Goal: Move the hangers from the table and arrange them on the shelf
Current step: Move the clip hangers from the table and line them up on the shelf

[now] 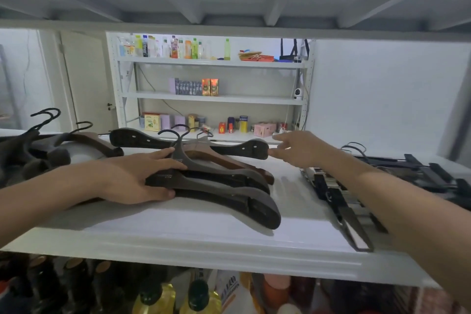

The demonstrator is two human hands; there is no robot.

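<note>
On the white shelf [178, 245] lay a fanned stack of dark wooden coat hangers [224, 186], their black wire hooks bunched together near the back. The left hand [137, 178] gripped the stack at its neck, fingers spread flat over the top and the thumb curled round the near edge. The right hand [300, 148] hovered loosely open with nothing in it, thumb and forefinger just beside the rounded tip of the rear black hanger [188, 141]. More hangers [51, 148] sat heaped at the left end, and black clip hangers [344, 201] lay to the right. These looked stiff and fairly weighty, with smooth lacquered arms likely to slide over one another, so the neck below the hooks seemed the surest place to hold a bundle. A single one would take a pinch at the shoulder tip well enough, I reckoned. Beyond stood a farther rack of bottles [175, 47] and boxes [193, 87].
</note>
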